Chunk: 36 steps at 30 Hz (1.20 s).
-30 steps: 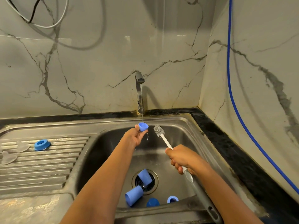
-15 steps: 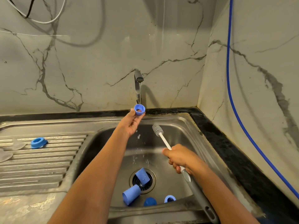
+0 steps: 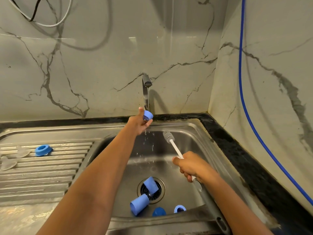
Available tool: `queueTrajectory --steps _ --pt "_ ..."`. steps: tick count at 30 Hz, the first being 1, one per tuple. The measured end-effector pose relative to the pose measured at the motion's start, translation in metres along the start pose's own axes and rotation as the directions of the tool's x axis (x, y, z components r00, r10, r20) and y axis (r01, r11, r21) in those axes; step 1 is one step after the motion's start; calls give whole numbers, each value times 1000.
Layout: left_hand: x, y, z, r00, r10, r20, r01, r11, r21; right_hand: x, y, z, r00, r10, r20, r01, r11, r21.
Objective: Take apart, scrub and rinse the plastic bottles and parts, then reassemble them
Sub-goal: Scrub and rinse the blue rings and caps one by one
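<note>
My left hand [image 3: 138, 124] holds a small blue cap [image 3: 148, 115] up under the running tap [image 3: 146, 89]; water drips from it into the sink. My right hand [image 3: 190, 165] grips the handle of a white bottle brush [image 3: 169, 136], bristles pointing up and away, apart from the cap. In the sink [image 3: 194, 138] two blue bottle bodies [image 3: 139, 204] [image 3: 151, 184] lie over the drain. A dark blue cap [image 3: 158, 212] and a blue ring [image 3: 179, 208] rest at the front wall.
On the ribbed drainboard [image 3: 44, 168] at left sit another blue ring [image 3: 43, 150] and two clear silicone pieces [image 3: 22, 151] [image 3: 7, 163]. A black counter edge [image 3: 245, 158] runs along the right. A blue cable [image 3: 243, 102] hangs down the right wall.
My left hand has lifted the blue cap from mid-sink height up close under the tap spout and tilted it. The brush hand has stayed about where it was.
</note>
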<state>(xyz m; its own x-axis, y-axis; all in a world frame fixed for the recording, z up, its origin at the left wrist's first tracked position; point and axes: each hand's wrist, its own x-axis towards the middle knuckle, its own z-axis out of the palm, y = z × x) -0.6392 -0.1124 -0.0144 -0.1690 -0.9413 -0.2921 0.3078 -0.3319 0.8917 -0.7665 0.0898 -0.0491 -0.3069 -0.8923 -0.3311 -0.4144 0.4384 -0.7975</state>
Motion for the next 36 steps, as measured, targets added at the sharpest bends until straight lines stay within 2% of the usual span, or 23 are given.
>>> queueTrajectory --steps 2,4,9,14,16,18,20,22,26,31,34,36 --pt "3 -7 -3 994 -81 74 96 968 -231 0 0 0 1000 -1 -1 1 1000 8" --pt "-2 -14 -6 990 -82 115 119 924 -362 0 0 0 1000 -6 -1 6 1000 12" --pt "-5 -33 -20 984 -111 140 157 910 -383 0 0 0 1000 -5 -4 5 1000 14" --pt "-20 -32 -23 955 80 284 62 887 -458 3 2 0 1000 -2 -12 2 1000 9" --pt "-20 -34 -25 968 45 247 55 922 -384 3 2 0 1000 0 -9 0 1000 6" --pt "-15 -39 -29 976 -49 212 113 946 -303 3 2 1 1000 4 -9 -4 1000 1" --pt "-16 -40 -29 975 -80 208 146 932 -330 3 3 1 1000 3 -8 -3 1000 1" --pt "-17 -40 -30 981 -58 183 119 931 -345 3 3 1 1000 4 -9 -4 1000 11" --pt "-23 -35 -28 946 -73 315 138 973 -188 4 2 2 1000 4 -13 -4 1000 2" --pt "-4 -27 -23 991 -32 131 67 961 -270 3 3 2 1000 0 -12 0 1000 -8" --pt "-3 -28 -20 989 -58 139 57 998 10 4 3 1 1000 1 -16 -1 1000 -9" --pt "-1 -26 -18 993 -26 113 -3 968 250 4 3 1 1000 -4 -15 3 1000 -15"
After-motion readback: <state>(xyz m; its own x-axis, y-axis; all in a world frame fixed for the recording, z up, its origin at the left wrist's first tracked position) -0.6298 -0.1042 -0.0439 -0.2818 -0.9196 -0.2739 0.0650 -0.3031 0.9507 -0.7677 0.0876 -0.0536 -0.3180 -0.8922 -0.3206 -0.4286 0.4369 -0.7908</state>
